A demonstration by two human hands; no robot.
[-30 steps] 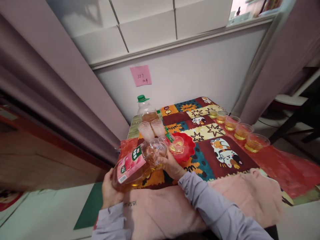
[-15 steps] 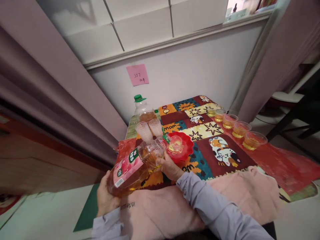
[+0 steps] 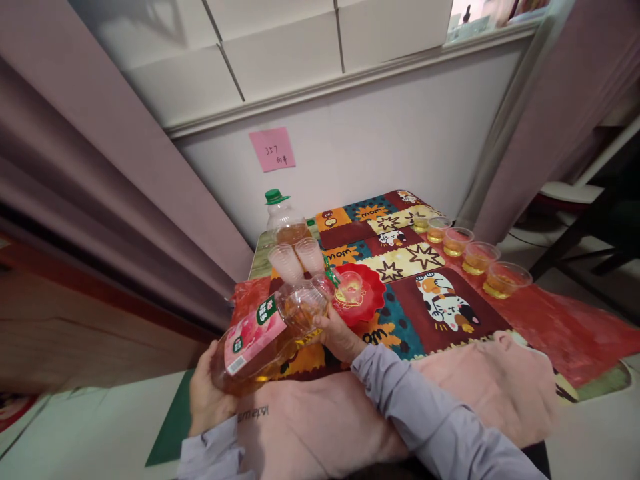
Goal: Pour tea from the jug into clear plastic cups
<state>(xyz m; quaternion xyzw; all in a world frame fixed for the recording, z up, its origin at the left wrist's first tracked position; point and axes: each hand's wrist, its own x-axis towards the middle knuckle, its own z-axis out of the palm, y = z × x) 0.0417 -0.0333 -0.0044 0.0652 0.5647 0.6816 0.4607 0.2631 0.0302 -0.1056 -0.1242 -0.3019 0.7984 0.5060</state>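
Note:
A large plastic bottle (image 3: pixel 260 333) with a pink label and amber liquid is tilted, neck toward a small clear cup (image 3: pixel 350 287) standing on a red plate (image 3: pixel 373 300). My left hand (image 3: pixel 203 393) grips the bottle's base. My right hand (image 3: pixel 337 333) is wrapped round its shoulder near the neck. Amber liquid lies in the cup under the bottle's mouth.
Two stacks of empty clear cups (image 3: pixel 297 260) stand behind the bottle, and a second bottle with a green cap (image 3: pixel 283 217) stands behind them. Several filled cups (image 3: pixel 473 257) line the right of the patterned table mat (image 3: pixel 440 293). A pink cloth (image 3: pixel 480 387) drapes the near edge. Curtains hang on both sides.
The view has shifted slightly, so everything sits a little lower left. The bottle stays tilted over the cup in both hands.

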